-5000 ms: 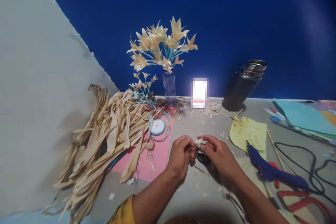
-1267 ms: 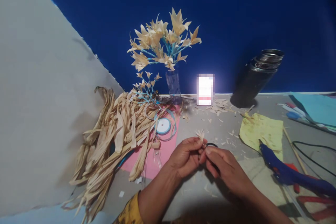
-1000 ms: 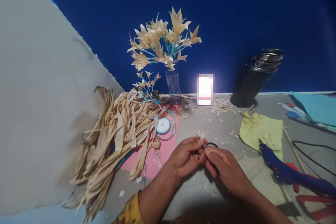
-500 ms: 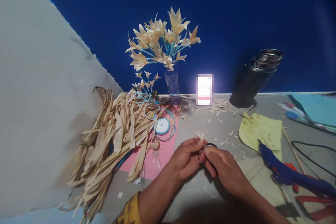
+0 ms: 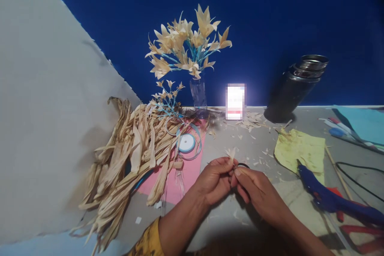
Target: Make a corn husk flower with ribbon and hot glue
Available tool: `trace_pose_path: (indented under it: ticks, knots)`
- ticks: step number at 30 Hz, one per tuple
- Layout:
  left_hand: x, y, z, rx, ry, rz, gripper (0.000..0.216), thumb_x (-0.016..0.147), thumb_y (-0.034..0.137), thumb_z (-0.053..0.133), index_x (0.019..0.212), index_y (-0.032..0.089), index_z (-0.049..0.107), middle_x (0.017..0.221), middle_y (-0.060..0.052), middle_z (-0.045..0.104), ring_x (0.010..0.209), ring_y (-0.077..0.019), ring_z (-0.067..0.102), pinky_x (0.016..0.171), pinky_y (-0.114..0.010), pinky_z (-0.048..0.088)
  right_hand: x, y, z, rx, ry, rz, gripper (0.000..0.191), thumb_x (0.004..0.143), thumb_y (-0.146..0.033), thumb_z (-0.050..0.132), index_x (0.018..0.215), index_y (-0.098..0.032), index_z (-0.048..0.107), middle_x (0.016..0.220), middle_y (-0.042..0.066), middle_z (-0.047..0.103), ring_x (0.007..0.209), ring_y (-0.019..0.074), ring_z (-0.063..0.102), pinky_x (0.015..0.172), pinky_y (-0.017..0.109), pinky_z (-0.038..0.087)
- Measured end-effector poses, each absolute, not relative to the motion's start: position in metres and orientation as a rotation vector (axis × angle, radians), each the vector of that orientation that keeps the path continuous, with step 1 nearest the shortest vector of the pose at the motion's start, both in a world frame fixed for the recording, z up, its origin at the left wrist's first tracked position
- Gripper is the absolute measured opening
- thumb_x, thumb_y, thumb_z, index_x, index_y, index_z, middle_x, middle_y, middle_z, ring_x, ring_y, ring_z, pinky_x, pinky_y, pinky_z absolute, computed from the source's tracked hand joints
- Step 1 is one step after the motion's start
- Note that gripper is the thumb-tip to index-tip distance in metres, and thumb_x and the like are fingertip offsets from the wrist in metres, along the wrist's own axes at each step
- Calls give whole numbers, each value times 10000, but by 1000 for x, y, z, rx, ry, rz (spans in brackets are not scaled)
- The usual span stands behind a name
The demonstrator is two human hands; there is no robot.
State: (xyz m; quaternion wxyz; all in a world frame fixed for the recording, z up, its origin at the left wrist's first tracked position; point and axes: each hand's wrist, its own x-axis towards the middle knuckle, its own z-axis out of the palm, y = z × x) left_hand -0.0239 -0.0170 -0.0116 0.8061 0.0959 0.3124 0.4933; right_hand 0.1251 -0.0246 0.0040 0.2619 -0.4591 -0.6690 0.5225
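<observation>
A person in a yellow patterned sleeve (image 5: 148,240) works at a grey table (image 5: 222,138), both hands close together at its centre. The left hand (image 5: 216,179) is clamped on a small pale petal cluster (image 5: 231,153), which stands up between thumb and fingers, tips spread. The right hand (image 5: 256,188) meets it just below, thumb and fingertips pinched together near the cluster's base; what they grip is hidden. A black curved object (image 5: 243,165) shows just behind the right hand's fingers.

At the person's right lie a red-handled tool (image 5: 364,230), cut off by the edge of view, and a blue glue gun (image 5: 333,201), its nozzle over a yellow sheet (image 5: 297,146). A thin stick (image 5: 338,171) lies alongside.

To the left, a heap of dried husks (image 5: 135,152) spreads partly over a pink sheet (image 5: 192,172), beside a white spool (image 5: 186,143) of light-blue ribbon.

Farther back, pale trimmings (image 5: 253,121) litter the tabletop. A small blue-stemmed sprig (image 5: 167,102) stands near a clear vase (image 5: 198,94) filled with pale flowers (image 5: 183,44). A bright, pixelated rectangle (image 5: 235,102) and a dark open-topped flask (image 5: 292,96) stand before a deep-blue wall (image 5: 270,16).
</observation>
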Motion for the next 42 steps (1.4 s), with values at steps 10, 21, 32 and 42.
trace_pose_path:
  ticks: [10, 21, 32, 42]
  knots:
    - [-21, -18, -14, 235, 621, 1079, 346, 621, 278, 974, 778, 84, 734, 589, -8, 629, 477, -96, 545, 536, -221, 475, 123, -26, 2, -1229, -1766, 1395, 522, 1043, -527, 337, 629, -246, 487, 511, -39, 498, 520, 152, 498, 578, 290, 389]
    - [-14, -22, -18, 192, 643, 1118, 340, 615, 255, 972, 787, 87, 733, 584, 4, 618, 483, -79, 518, 550, -211, 445, 125, -25, -3, -1279, -1769, 1377, 584, 1011, -659, 318, 627, -255, 490, 466, -36, 500, 474, 157, 488, 551, 294, 398]
    - [-20, -16, -6, 187, 779, 1311, 396, 549, 248, 1002, 714, 110, 670, 736, -11, 657, 572, -66, 523, 556, -197, 421, 120, -20, 1, -1315, -1573, 1342, 478, 893, -669, 576, 746, -220, 645, 630, -1, 621, 595, 175, 584, 568, 272, 464]
    - [-14, -21, 0, 309, 810, 1331, 417, 594, 341, 988, 699, 127, 646, 641, 9, 622, 552, -77, 536, 597, -210, 442, 122, -25, 0, -1334, -1577, 1156, 448, 899, -598, 591, 691, -212, 684, 517, -15, 542, 460, 145, 486, 450, 256, 394]
